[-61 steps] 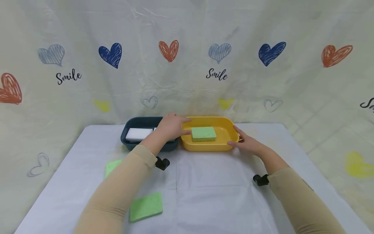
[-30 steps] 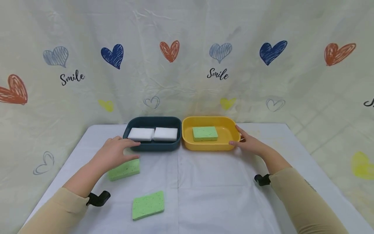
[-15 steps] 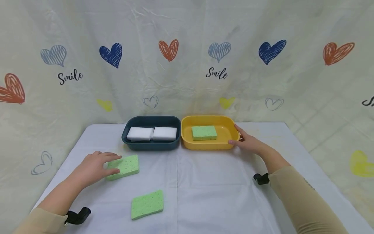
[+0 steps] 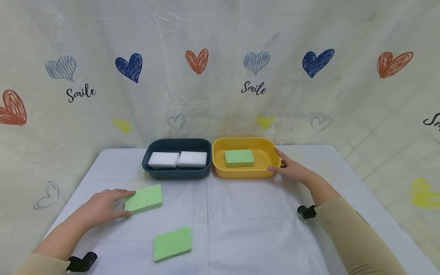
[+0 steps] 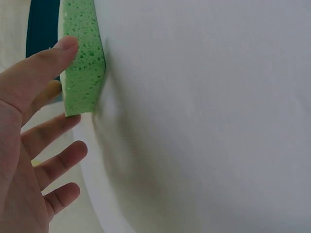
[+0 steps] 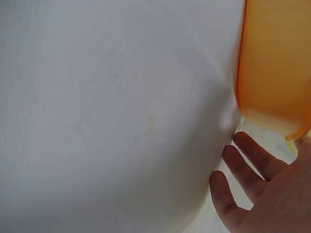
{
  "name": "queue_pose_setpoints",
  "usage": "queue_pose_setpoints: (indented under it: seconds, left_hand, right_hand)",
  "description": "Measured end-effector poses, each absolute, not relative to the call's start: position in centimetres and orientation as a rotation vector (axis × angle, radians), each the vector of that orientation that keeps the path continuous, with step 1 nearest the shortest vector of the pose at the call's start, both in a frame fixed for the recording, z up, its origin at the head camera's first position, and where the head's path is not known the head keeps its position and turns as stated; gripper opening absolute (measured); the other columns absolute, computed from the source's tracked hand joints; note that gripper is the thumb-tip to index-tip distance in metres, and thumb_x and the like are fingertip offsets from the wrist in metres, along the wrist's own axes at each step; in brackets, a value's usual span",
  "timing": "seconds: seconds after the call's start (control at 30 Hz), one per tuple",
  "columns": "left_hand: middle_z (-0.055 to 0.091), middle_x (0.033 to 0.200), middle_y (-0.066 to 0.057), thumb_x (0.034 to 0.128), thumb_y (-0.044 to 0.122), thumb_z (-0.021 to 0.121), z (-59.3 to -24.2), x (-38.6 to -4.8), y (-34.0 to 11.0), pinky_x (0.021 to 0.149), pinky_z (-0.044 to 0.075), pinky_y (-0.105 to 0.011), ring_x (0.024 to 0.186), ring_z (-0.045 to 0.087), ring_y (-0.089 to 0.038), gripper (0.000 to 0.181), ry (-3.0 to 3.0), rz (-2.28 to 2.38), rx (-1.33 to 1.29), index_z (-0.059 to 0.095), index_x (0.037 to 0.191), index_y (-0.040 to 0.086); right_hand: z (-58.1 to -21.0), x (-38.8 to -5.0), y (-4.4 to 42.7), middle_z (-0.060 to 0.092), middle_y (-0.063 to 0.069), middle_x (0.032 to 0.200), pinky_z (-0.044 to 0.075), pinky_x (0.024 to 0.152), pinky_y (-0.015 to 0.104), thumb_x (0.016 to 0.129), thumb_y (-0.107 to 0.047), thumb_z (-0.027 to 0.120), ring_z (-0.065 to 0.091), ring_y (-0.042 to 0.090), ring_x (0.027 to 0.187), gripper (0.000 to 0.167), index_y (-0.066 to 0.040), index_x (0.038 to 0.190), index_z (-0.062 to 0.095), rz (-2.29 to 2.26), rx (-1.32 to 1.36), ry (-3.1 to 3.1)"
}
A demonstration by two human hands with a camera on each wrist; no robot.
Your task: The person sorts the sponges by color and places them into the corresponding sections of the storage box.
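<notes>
At the left, a green sponge (image 4: 143,198) lies flat on the table. My left hand (image 4: 103,208) pinches its left end between thumb and forefinger; in the left wrist view the thumb overlaps the sponge (image 5: 83,58), and the other fingers are spread apart. My right hand (image 4: 292,167) holds the right end of a yellow tray (image 4: 244,173), thumb at the front corner and forefinger farther back, the remaining fingers extended. Inside that tray sits another green sponge (image 4: 239,157). A third green sponge (image 4: 172,243) lies nearer the front.
Left of the yellow tray, right beside it, stands a dark blue tray (image 4: 177,175) with two white sponges (image 4: 164,159) side by side. A white cloth covers the table (image 4: 247,225). Behind it hangs a sheet (image 4: 220,95) printed with hearts.
My left hand has moved from above the trays leftward and down to the left green sponge, and now touches both its edges. My right hand stays at the yellow tray.
</notes>
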State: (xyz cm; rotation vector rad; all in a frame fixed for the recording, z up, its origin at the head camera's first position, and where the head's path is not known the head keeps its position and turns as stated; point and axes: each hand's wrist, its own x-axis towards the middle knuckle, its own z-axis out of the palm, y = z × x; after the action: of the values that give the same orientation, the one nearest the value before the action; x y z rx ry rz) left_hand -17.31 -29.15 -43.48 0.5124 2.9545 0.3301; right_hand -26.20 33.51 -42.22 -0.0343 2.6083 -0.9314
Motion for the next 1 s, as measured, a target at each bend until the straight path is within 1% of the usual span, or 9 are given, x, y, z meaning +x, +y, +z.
queue_pose_setpoints:
  seconds: [0.37,0.47,0.7,0.87,1.0]
  left_hand:
    - [0.064,0.130,-0.009,0.0718,0.046,0.086,-43.4,-17.3,-29.5,0.089,0.047,-0.055,0.113,0.058,-0.036,0.074,2.931,0.411,0.574,0.063,0.135,0.015]
    - [0.063,0.131,-0.010,0.0733,0.046,0.085,-43.2,-17.2,-29.3,0.091,0.047,-0.056,0.114,0.057,-0.037,0.072,2.932,0.420,0.561,0.063,0.135,0.015]
    - [0.061,0.134,-0.012,0.0782,0.041,0.083,-42.0,-16.9,-28.5,0.094,0.041,-0.063,0.121,0.053,-0.042,0.065,3.000,0.460,0.583,0.063,0.135,0.018]
    - [0.059,0.137,-0.011,0.0806,0.038,0.081,-40.9,-17.0,-28.0,0.093,0.043,-0.061,0.120,0.053,-0.041,0.064,3.019,0.514,0.593,0.061,0.138,0.019]
    - [0.060,0.136,-0.011,0.0820,0.041,0.080,-40.3,-17.5,-27.5,0.092,0.043,-0.059,0.118,0.053,-0.038,0.064,3.050,0.544,0.635,0.061,0.138,0.018]
  right_hand:
    - [-42.4,-26.3,33.6,0.036,0.027,0.148,0.029,0.109,0.067,0.089,-0.063,0.061,0.040,0.042,0.128,0.105,-0.029,0.160,-0.009,-0.923,-0.040,2.609]
    - [-42.3,-26.4,33.6,0.037,0.027,0.147,0.029,0.109,0.067,0.089,-0.063,0.061,0.040,0.042,0.128,0.105,-0.029,0.159,-0.009,-0.916,-0.037,2.615]
    - [-42.3,-26.3,33.5,0.037,0.027,0.147,0.029,0.108,0.067,0.088,-0.065,0.061,0.040,0.042,0.128,0.106,-0.030,0.159,-0.010,-0.917,-0.028,2.615]
    - [-42.4,-26.4,33.6,0.037,0.027,0.147,0.030,0.108,0.068,0.088,-0.066,0.061,0.041,0.042,0.128,0.107,-0.031,0.159,-0.010,-0.917,-0.028,2.614]
    - [-42.4,-26.4,33.6,0.037,0.026,0.148,0.029,0.108,0.068,0.087,-0.066,0.062,0.040,0.042,0.129,0.107,-0.032,0.159,-0.009,-0.918,-0.025,2.614]
